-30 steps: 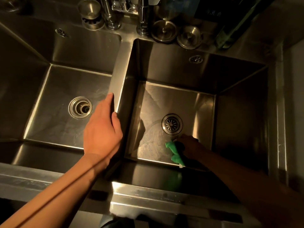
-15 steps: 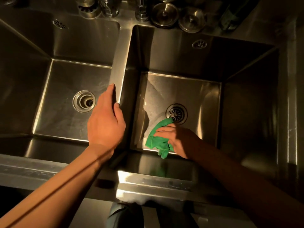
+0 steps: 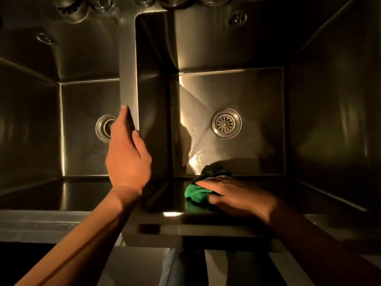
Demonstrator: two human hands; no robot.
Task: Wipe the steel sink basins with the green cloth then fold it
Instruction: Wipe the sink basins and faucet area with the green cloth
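Note:
The bunched green cloth (image 3: 195, 193) lies against the near wall of the right steel basin (image 3: 253, 91), low down by its floor. My right hand (image 3: 237, 195) covers most of the cloth, with the fingers laid over it and the thumb under it, holding it to the wall. My left hand (image 3: 127, 162) rests on the steel divider (image 3: 128, 79) between the two basins, fingers pointing away from me and holding nothing. The left basin (image 3: 82, 100) lies beyond that hand.
A round strainer drain (image 3: 226, 123) sits in the middle of the right basin floor. The left basin's drain (image 3: 103, 127) is partly hidden by my left hand. Metal tap fittings (image 3: 72, 7) line the back ledge. The sink's front rim (image 3: 185, 228) runs under both forearms.
My right hand has slid the cloth from the basin floor near the drain back toward me onto the near wall. The camera has leaned further over the sink. My left hand stays on the divider.

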